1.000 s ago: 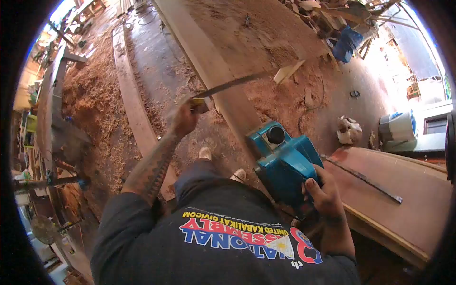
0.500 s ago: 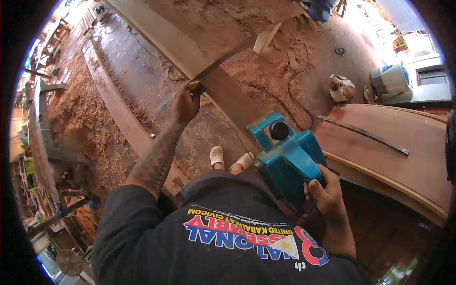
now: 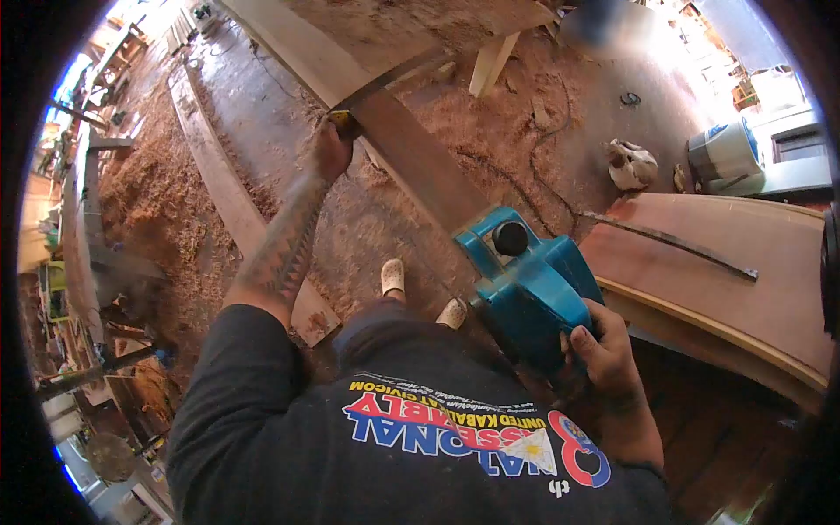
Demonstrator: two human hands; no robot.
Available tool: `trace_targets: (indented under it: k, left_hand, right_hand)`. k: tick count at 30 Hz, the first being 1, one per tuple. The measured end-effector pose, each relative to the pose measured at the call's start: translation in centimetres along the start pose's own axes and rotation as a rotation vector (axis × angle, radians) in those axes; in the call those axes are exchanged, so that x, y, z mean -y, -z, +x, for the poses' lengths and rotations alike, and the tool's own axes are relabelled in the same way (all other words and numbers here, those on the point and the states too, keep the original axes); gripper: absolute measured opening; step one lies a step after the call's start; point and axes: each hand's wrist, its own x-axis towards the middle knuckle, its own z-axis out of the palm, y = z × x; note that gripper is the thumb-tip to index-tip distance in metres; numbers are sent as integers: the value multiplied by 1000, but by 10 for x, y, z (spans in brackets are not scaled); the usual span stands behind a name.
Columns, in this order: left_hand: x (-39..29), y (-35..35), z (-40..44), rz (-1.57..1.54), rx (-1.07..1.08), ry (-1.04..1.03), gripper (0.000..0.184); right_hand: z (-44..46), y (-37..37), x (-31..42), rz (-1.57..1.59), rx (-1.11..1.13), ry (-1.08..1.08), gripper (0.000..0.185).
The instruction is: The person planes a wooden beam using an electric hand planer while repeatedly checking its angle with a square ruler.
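My right hand (image 3: 604, 346) is wrapped round the rear handle of a teal electric planer (image 3: 547, 289) with a black front knob. The planer sits over the near end of a long reddish-brown board (image 3: 420, 157); its contact with the wood is hidden. My left hand (image 3: 331, 150), arm stretched forward, is closed round a small yellow object (image 3: 339, 117), mostly hidden by the fingers, perhaps a tape measure. That hand is beside the board's left edge, close to the edge of a wide wooden panel (image 3: 324, 61) that lies across the board.
Wood shavings (image 3: 157, 201) cover much of the floor. A long plank (image 3: 227, 192) lies to the left. At right, a curved panel (image 3: 726, 262) carries a dark strip (image 3: 674, 238). A cord (image 3: 547, 131) trails behind the board, and a bucket (image 3: 724, 150) stands farther back.
My left hand has shifted slightly forward and left along the panel's edge with the yellow object. My feet have stepped apart. The planer stays nearly in place in my right hand.
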Motion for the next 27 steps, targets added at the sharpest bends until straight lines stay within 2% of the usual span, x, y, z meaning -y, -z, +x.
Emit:
trace_targets:
  k: [2, 8, 11, 12, 13, 15, 16, 17, 18, 19, 24, 27]
  left_hand:
    - [31, -14, -2, 96, -18, 43, 31]
    - [-26, 21, 4, 183, 112, 75, 33]
    - [30, 9, 0, 67, 113, 20, 32]
    - [27, 10, -7, 30, 122, 65, 32]
    - [14, 9, -25, -6, 131, 105, 32]
    - [-57, 18, -63, -29, 128, 117, 30]
    - [-119, 27, -80, -279, 171, 129, 29]
    - [-108, 12, -110, -179, 192, 118, 26]
    - [-133, 11, -129, -81, 217, 98, 24]
    - [-176, 20, -136, -245, 316, 103, 25]
    - [-194, -11, -148, 29, 309, 95, 27]
    - [-180, -19, -152, 150, 211, 19, 31]
  right_hand:
    - [-10, 5, -6, -12, -1, 14, 53]
    - [-14, 8, -12, -42, -8, 47, 50]
    - [-18, 14, -13, -65, 12, 44, 53]
    - [-17, 14, -12, -66, 1, 41, 54]
    - [-19, 15, -14, -65, -13, 42, 55]
    - [-22, 16, -17, -73, -34, 64, 59]
    - [-23, 17, -17, -85, -41, 85, 60]
    - [-24, 18, -17, -96, -49, 102, 62]
    - [-26, 18, -16, -91, -38, 83, 62]
    - [-27, 19, -14, -90, -24, 67, 62]
    - [-30, 26, -21, -122, 27, 67, 64]
    - [-29, 27, -19, -129, 34, 53, 63]
